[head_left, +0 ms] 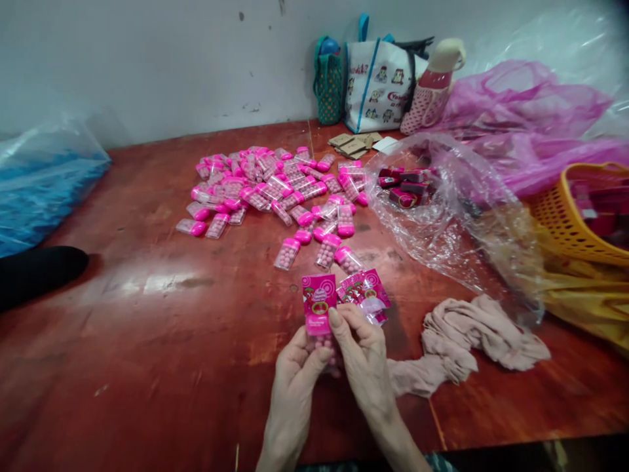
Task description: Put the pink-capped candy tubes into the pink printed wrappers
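Observation:
Near the front of the red-brown table, my left hand (297, 373) and my right hand (360, 354) both grip one small clear candy container. A pink printed sleeve (319, 303) covers its upper part, and pink candy balls show below. My left fingers and thumb are closed on its lower left side; my right thumb presses the sleeve's right edge. Flat pink printed sleeves (371, 292) lie just behind my right hand. Farther back, a heap of pink-capped candy containers (265, 180) is spread out, with several single ones (287, 254) nearer my hands.
A beige cloth (484, 331) lies right of my hands. Behind it are a clear plastic bag (442, 223) and a yellow basket (565, 213). A white bag (376, 85) and bottles stand by the wall. A bag of blue items (44, 190) and a black object (42, 270) are left.

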A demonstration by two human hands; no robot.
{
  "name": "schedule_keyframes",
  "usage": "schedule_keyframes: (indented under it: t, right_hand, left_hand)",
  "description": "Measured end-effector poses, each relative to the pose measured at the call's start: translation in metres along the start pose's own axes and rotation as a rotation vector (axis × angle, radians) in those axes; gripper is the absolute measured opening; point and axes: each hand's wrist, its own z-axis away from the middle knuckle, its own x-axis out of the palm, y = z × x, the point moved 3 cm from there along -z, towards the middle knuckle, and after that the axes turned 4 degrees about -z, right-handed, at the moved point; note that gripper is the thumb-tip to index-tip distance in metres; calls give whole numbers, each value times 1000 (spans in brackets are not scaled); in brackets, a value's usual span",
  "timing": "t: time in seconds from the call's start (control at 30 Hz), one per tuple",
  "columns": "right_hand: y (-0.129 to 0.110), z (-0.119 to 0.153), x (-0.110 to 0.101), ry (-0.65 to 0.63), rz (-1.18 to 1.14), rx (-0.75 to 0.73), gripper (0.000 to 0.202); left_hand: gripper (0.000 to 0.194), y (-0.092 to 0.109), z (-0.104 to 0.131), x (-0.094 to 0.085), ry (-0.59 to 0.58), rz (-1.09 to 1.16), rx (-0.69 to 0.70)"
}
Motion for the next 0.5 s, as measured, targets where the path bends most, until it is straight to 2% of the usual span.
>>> schedule_keyframes:
  t: [0.07, 0.3, 0.4, 0.5]
  right_hand:
    - [5, 1, -1, 28, -29, 28, 31]
    - [22, 18, 9, 162, -37, 62, 25]
    - [20, 18, 7, 127, -88, 116, 24]
    - [13, 12, 0, 53, -176, 184, 28]
  left_hand:
    - [20, -3, 2, 5, -2, 13, -9]
    - [9, -4, 2, 8, 105, 74, -29]
    - [8, -3, 0, 7, 90, 123, -62]
    - [10, -3, 0, 5, 15, 43, -81]
